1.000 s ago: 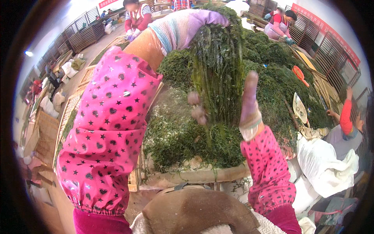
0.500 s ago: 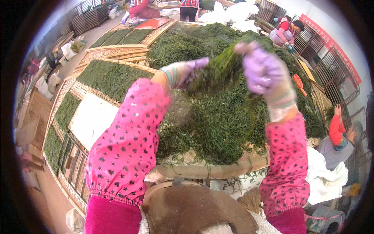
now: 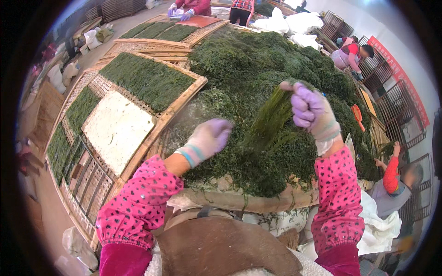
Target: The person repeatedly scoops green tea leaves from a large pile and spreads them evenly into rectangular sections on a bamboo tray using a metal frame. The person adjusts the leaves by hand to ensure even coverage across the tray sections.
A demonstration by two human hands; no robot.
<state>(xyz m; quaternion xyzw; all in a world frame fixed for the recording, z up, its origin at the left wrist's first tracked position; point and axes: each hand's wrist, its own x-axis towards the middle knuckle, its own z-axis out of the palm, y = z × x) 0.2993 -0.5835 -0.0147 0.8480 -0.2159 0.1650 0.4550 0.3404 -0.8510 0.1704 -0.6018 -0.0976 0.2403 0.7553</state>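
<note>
My right hand (image 3: 307, 106), in a purple-palmed glove, is closed on a bunch of green seaweed (image 3: 269, 120) and holds it up by its top end. The strands hang down and leftward over a large heap of dark green seaweed (image 3: 239, 60). My left hand (image 3: 206, 141), gloved the same way, is apart from that bunch, above the heap's near left part. Its fingers are curled together and slightly blurred; whatever they hold, if anything, is hidden.
To the left lies a wood-framed woven rack (image 3: 184, 94) with seaweed sheets and a white board (image 3: 117, 124). Another rack (image 3: 161, 40) stands behind it. An orange strainer (image 3: 357, 117) rests on the heap's right side. Co-workers are at the far side and the right.
My left hand has let go of the stretched bunch and moved down toward me. My right hand keeps hold of the seaweed, slightly lower, and the strands now hang down.
</note>
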